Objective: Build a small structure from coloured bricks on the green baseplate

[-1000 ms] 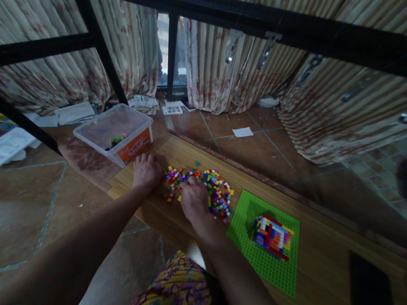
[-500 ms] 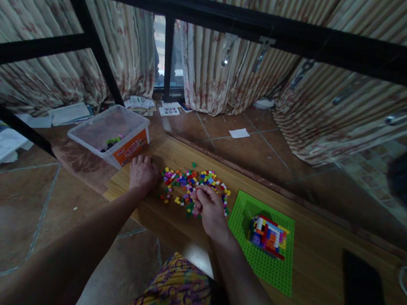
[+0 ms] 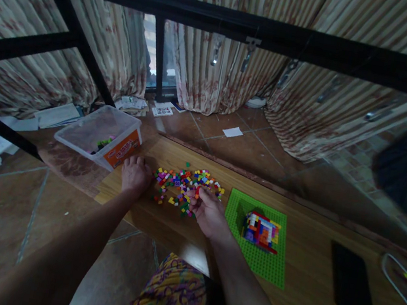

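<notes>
My right hand (image 3: 210,211) is over the near right of a spread of loose toy bricks (image 3: 171,181), with a small red toy brick (image 3: 197,191) pinched between thumb and fingers. My left hand (image 3: 136,175) rests on the wooden table at the left of the bricks, palm down. Its fingers point away from me and lie on the wood, with nothing seen in them. To the right of the bricks, a green baseplate (image 3: 235,215) carries a multicoloured brick build (image 3: 261,231), which stands apart from both hands.
A clear plastic box (image 3: 87,125) with an orange label and a few pieces inside stands beyond the table's left end. A black phone-like slab (image 3: 352,287) and a white cable (image 3: 387,269) lie at the right. A dark metal frame (image 3: 227,13) crosses above.
The view has shifted, so the whole scene sits a little further left. My right hand has turned slightly and the red toy brick now shows at its fingertips. My left hand stays resting on the table.
</notes>
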The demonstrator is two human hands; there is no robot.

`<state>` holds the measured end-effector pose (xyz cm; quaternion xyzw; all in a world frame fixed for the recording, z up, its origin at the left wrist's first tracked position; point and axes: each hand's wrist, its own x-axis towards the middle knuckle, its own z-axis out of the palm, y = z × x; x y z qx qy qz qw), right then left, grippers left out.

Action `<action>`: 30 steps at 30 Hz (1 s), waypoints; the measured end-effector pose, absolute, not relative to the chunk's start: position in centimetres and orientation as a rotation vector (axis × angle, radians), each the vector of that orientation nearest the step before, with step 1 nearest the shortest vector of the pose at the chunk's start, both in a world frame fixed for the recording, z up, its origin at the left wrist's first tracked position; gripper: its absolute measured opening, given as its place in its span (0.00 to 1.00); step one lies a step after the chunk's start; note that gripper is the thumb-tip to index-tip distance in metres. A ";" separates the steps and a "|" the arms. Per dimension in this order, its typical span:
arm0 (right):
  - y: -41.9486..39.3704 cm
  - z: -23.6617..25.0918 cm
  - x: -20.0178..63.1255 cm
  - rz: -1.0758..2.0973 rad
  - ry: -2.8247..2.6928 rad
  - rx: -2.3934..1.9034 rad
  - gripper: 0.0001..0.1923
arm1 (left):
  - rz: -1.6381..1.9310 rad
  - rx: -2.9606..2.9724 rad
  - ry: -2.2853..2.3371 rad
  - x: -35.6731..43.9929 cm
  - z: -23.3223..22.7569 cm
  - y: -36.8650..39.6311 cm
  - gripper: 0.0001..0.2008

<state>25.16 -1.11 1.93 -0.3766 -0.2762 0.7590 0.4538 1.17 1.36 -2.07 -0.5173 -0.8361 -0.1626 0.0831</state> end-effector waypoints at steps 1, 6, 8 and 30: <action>-1.1 1.8 25.2 1.866 -0.692 -0.936 0.17 | -0.482 -1.547 -2.491 1.2 -2.0 1.4 0.18; -0.7 0.6 25.2 1.618 -0.996 -1.120 0.16 | -0.452 -1.554 -2.473 1.2 -1.9 1.3 0.18; -0.5 0.0 25.3 1.477 -1.163 -1.224 0.14 | -0.429 -1.556 -2.478 1.2 -1.8 1.4 0.19; -7.7 3.8 38.2 1.157 -0.968 -1.315 0.10 | -0.165 -1.524 -2.558 0.7 -1.2 2.3 0.23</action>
